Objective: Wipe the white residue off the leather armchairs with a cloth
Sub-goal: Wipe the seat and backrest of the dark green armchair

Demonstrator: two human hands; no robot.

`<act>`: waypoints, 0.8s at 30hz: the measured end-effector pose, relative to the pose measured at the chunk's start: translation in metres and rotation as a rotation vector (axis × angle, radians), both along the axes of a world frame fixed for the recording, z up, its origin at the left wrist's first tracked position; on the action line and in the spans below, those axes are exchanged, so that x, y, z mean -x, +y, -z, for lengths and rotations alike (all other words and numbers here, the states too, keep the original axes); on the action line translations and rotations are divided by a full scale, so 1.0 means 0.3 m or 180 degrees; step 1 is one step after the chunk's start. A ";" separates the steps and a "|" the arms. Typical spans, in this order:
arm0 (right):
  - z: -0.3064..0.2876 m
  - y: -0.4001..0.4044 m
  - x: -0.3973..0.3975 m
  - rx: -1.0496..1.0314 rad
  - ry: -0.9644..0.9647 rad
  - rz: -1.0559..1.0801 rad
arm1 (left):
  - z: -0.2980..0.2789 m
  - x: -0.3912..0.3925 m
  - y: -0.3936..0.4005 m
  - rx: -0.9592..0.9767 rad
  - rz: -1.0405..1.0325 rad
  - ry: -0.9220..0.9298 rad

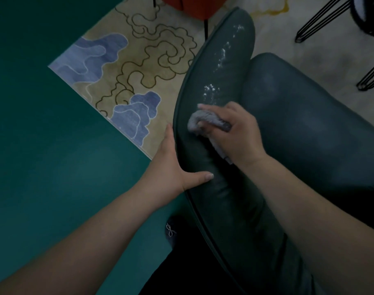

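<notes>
The right hand (235, 133) grips a bunched grey cloth (205, 122), fingers curled round it, and presses it onto the padded arm (205, 158) of a dark green leather armchair (309, 128) near the middle of the view. A corner of the cloth pokes out under the wrist. White residue (211, 92) lies on the arm just beyond the cloth and runs in a broken speckled line toward the arm's far end, where more flecks (238, 28) show. The left hand (171, 165) rests open against the arm's left edge, fingers straight along the piping and thumb laid across the top, nearer than the cloth. The seat cushion sits to the right of the arm. On the left is a teal floor (43, 145), and beyond it a beige rug (156, 50) with blue cloud shapes and brown curling lines. An orange seat (192, 5) on thin black legs stands at the far edge, and black wire legs (322, 20) show at the far right. A dark slipper (171, 231) with a small bow is visible by the chair's near side.
</notes>
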State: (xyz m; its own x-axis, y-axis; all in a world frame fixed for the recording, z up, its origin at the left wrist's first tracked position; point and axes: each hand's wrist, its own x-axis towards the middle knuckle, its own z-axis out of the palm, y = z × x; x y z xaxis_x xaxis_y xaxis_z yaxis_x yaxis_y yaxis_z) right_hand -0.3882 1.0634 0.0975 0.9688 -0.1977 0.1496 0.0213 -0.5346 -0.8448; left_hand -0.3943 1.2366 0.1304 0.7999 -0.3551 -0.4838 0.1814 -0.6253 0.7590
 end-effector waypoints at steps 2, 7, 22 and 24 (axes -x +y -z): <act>0.009 -0.046 -0.019 -0.0078 0.0102 0.0308 | -0.001 -0.006 0.003 0.0035 -0.0017 0.0018; 0.001 -0.009 -0.002 0.0251 -0.0222 -0.0328 | 0.007 -0.045 -0.010 -0.0076 -0.0043 -0.0015; 0.007 -0.038 -0.133 0.0673 -0.0282 -0.0216 | 0.018 -0.102 -0.044 -0.0162 -0.0112 0.0005; 0.012 -0.074 -0.198 0.0618 -0.0089 0.0122 | 0.018 -0.105 -0.045 -0.0180 -0.0098 -0.0009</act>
